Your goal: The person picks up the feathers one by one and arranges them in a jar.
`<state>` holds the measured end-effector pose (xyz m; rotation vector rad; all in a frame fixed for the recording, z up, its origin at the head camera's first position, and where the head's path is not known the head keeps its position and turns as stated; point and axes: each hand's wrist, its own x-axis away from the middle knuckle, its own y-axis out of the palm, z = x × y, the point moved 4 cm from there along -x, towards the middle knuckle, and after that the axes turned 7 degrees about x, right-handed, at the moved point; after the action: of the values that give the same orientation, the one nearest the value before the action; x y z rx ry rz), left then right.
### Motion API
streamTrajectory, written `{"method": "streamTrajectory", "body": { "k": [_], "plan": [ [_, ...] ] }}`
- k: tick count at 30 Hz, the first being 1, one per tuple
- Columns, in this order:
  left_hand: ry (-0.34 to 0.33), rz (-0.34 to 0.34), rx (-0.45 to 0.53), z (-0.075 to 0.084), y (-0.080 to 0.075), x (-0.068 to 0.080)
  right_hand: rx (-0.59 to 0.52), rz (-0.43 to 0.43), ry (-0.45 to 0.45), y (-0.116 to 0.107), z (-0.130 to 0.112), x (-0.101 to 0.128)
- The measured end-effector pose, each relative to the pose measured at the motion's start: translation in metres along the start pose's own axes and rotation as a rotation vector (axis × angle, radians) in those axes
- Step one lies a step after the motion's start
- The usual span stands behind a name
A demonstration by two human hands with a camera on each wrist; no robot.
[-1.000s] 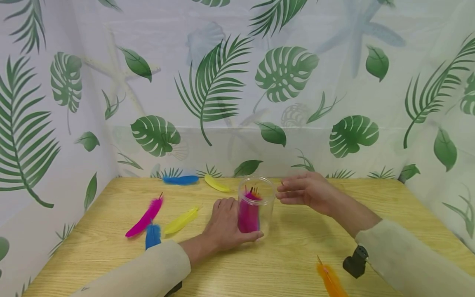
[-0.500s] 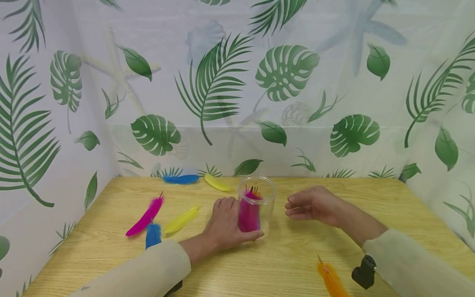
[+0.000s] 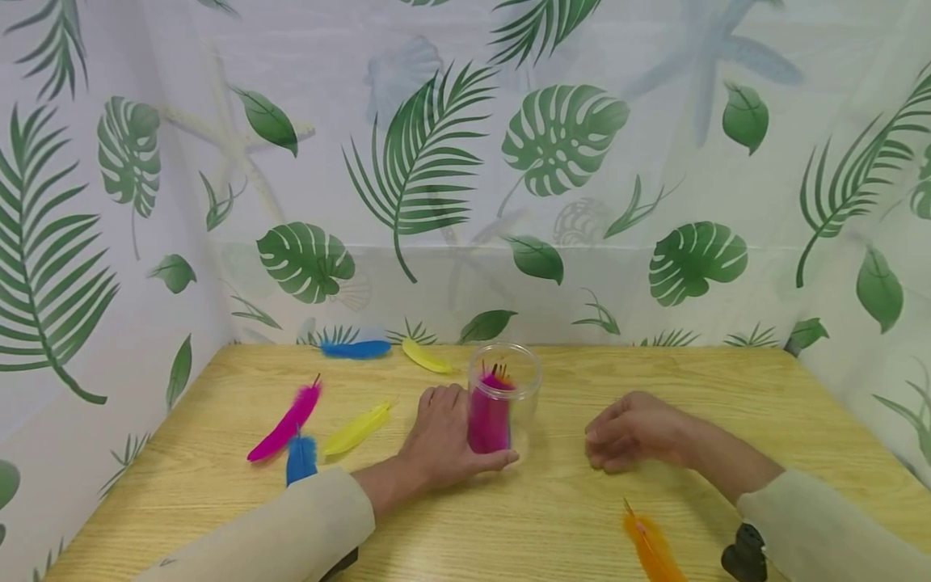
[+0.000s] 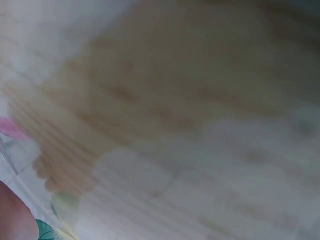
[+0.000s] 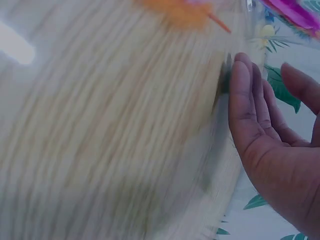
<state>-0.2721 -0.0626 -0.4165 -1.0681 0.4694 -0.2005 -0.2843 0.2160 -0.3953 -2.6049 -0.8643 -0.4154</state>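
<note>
A clear plastic cup (image 3: 527,412) stands upright on the table in the head view, with magenta feathers (image 3: 489,416) and a little orange inside. My left hand (image 3: 440,443) holds it from the left, thumb reaching round its near side and fingers behind. To the right of the cup, my right hand (image 3: 643,435) hovers over the table with loosely bent fingers and nothing visible in them. Below that hand lies an orange feather (image 3: 650,546), quill pointing away. The right wrist view shows the hand (image 5: 272,145) with fingers extended, apart from the blurred orange feather (image 5: 177,14).
On the left of the table (image 3: 553,525) lie a magenta feather (image 3: 287,422), a blue one (image 3: 301,461) and a yellow one (image 3: 358,430). Toward the back edge are another blue feather (image 3: 356,349) and another yellow one (image 3: 425,356). A leaf-patterned curtain (image 3: 451,178) surrounds the table.
My right hand has moved away from the cup, rightward and nearer to me, toward the orange feather. My left hand and the cup have stayed in place.
</note>
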Motion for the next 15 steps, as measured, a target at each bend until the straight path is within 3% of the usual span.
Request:
{"method": "streamTrajectory", "body": {
  "k": [4,15],
  "plan": [
    [-0.002,-0.001,0.004,0.0,0.0,0.0,0.057,-0.028,0.007,-0.002,0.007,0.004],
    [0.001,0.003,-0.008,0.0,0.0,0.0,0.047,-0.139,-0.003,-0.007,0.018,0.014]
  ]
}}
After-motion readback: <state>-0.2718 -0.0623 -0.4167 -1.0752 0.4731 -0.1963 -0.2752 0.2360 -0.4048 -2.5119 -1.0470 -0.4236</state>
